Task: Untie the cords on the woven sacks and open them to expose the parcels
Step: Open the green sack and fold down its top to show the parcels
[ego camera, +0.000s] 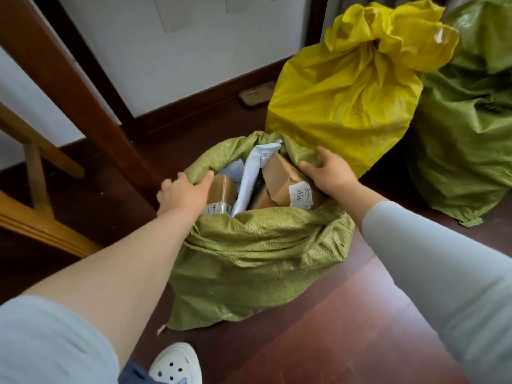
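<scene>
Green woven sack (pixel 257 261) stands on the dark wood floor (pixel 318 328) in the middle of the view, mouth open and its rim rolled down in loose folds. My left hand (pixel 182 194) grips the left edge of the rim, thumb towards the inside, fingers curled over the outside of the fabric. My right hand (pixel 328 173) grips the far-right edge of the rim, fingers curled into the weave. The mouth is spread between both hands. Parcels exposed inside: a brown cardboard box (pixel 282 178) with a white label, tilted, just beside my right hand; a white plastic mailer (pixel 256 173) standing on end in the middle; a brown taped parcel (pixel 221 194) with a barcode label, touching my left hand; a pale grey-blue soft packet (pixel 231 169) behind it. Far right of the open sack, touching it, stands a yellow sack (pixel 346 101), neck bunched closed; I cannot make out its cord. Another green sack (pixel 465 128) leans beside the yellow one at the right edge. My white shoe (pixel 177 364) is near, at the bottom.
</scene>
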`<state>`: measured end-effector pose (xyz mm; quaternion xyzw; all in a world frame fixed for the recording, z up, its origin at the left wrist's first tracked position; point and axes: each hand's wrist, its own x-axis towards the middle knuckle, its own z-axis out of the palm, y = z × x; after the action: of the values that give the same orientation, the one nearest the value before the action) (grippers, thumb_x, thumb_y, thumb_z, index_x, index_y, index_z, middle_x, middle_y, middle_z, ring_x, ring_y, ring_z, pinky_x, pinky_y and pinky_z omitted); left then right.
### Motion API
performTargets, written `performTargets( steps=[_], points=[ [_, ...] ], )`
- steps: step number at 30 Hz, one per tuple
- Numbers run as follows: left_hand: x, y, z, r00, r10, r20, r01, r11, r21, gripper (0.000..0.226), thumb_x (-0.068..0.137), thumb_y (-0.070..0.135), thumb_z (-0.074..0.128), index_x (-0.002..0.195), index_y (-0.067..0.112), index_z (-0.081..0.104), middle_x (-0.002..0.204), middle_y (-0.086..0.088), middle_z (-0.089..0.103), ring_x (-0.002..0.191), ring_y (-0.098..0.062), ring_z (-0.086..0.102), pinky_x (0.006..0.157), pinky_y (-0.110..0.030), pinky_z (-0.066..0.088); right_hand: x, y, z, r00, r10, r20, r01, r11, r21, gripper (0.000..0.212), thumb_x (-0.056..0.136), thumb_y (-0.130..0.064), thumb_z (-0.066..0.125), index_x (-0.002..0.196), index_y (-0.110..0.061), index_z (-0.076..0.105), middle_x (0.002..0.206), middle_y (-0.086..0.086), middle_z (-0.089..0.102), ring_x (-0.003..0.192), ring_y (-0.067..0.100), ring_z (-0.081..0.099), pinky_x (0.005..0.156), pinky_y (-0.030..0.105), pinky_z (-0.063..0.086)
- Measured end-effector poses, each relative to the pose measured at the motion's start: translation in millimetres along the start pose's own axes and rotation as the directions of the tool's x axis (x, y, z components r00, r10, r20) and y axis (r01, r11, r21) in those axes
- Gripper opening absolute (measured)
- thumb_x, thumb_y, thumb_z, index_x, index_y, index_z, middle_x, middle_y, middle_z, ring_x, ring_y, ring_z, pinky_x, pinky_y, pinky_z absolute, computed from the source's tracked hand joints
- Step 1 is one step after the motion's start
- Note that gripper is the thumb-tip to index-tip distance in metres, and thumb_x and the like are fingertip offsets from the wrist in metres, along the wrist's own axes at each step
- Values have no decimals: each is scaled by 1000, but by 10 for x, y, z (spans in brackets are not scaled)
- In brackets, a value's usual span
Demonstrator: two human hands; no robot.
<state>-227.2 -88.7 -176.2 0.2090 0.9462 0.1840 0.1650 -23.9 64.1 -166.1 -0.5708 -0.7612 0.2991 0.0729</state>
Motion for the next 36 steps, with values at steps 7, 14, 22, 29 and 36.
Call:
performTargets(
  steps=[7, 14, 22, 29, 36],
  points=[
    [87, -246, 128, 994, -22, -108, -16, 941, -338, 37, 92, 39, 50, 97, 6, 66, 99, -15, 65, 98, -33, 59, 77, -35, 42, 34, 153, 41, 999, 38, -18, -39, 998, -55, 38, 96, -26, 47, 132, -12, 50, 126, 14, 58, 113, 35, 55, 86, 39, 48],
    [355, -153, -257, 850, -343, 401, 490, 231, -841, 24, 87, 38, 56, 87, 16, 64, 83, 1, 66, 81, -18, 64, 72, -30, 51, -44, 473, -257, 894, 441, -78, -293, 709, 642, 36, 90, -34, 58, 113, -7, 64, 108, 16, 65, 101, 31, 62, 87, 36, 50],
    [421, -169, -198, 924, -320, 207, 376, 856, -355, 35, 85, 21, 56, 117, 7, 57, 90, -8, 61, 87, -29, 59, 76, -33, 45, -101, 494, -148, 919, 377, -115, -303, 862, 406, 48, 94, -42, 45, 96, 3, 63, 97, 18, 63, 97, 36, 60, 87, 43, 49],
    [285, 606, -78, 701, 713, -5, -710, 697, -105, 42, 78, 5, 52, 115, 24, 60, 142, -7, 37, 132, -26, 34, 109, -35, 30, -184, 315, -173, 974, 22, -227, -48, 993, -110, 42, 97, -39, 37, 132, -18, 47, 133, 15, 47, 118, 37, 48, 96, 45, 40],
    [188, 930, 61, 766, 580, 278, -643, 679, 354, 76, 77, 20, 61, 143, 34, 26, 155, -12, -13, 142, -31, -16, 115, -47, -3, -136, -68, -190, 890, -411, -199, 359, 899, -249, 36, 91, -8, 45, 119, -23, 62, 129, 6, 51, 121, 30, 40, 93, 40, 38]
  ],
)
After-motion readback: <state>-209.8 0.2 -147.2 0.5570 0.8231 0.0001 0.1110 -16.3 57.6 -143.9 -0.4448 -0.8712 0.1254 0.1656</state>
